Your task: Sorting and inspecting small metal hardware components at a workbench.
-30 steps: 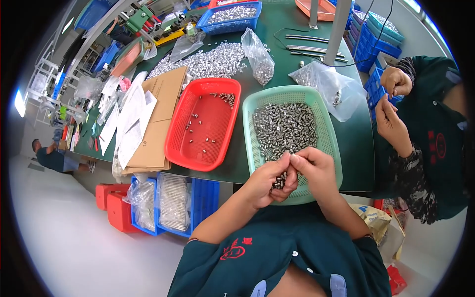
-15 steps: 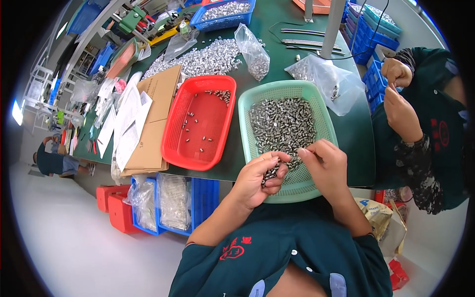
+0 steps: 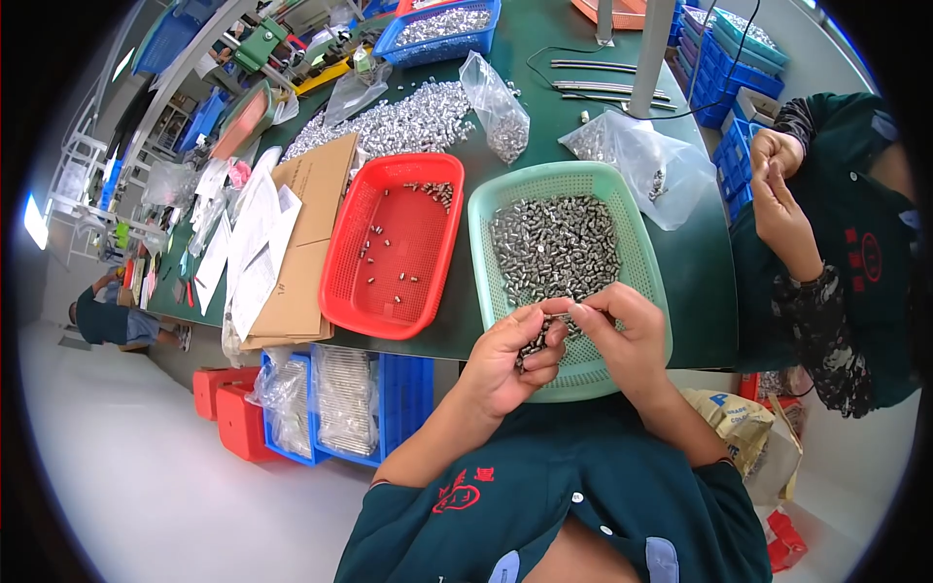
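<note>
My left hand is curled around several small metal cylindrical parts, just above the near end of a green plastic basket. Thumb and fingertips of my right hand are pinched together and meet the left fingertips; what sits between them is too small to make out. A heap of the same small metal parts fills much of the green basket. To its left stands a red plastic basket with a cluster of such parts in its far right corner and several scattered over its floor.
Cardboard and papers lie left of the red basket. Behind are a pile of silvery parts, plastic bags and a blue basket. A metal post stands far right. A co-worker's hands are at the right.
My right hand has come in to the left, its fingertips now meeting those of my left hand. The view has shifted slightly; the baskets stay in place.
</note>
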